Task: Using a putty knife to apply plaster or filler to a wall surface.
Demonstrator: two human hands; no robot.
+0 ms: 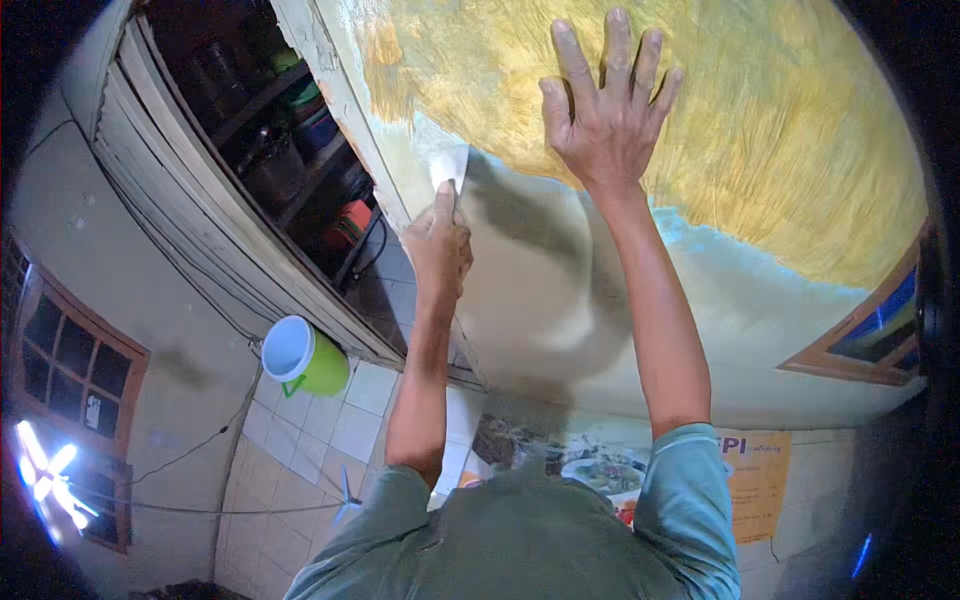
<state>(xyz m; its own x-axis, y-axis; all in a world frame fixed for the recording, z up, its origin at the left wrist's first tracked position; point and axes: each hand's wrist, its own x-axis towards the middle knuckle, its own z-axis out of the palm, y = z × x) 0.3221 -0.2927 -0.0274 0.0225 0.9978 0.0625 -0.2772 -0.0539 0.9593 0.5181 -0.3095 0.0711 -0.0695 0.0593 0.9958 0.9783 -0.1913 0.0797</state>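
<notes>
Much of the wall (535, 300) before me wears a yellow coating (780, 130), and at its edge the left hand (437, 250) has its grip clamped on a scraper (454, 164) — thumb along it, likely for control — while the right hand (612, 145) lies flat higher up, fingers apart, perhaps bracing.

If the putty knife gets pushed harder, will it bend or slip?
The putty knife would probably flex slightly, as its broad blade looks thin. It seems light, since the left hand alone holds it. It may resist slipping, with a digit extended toward the blade.
</notes>
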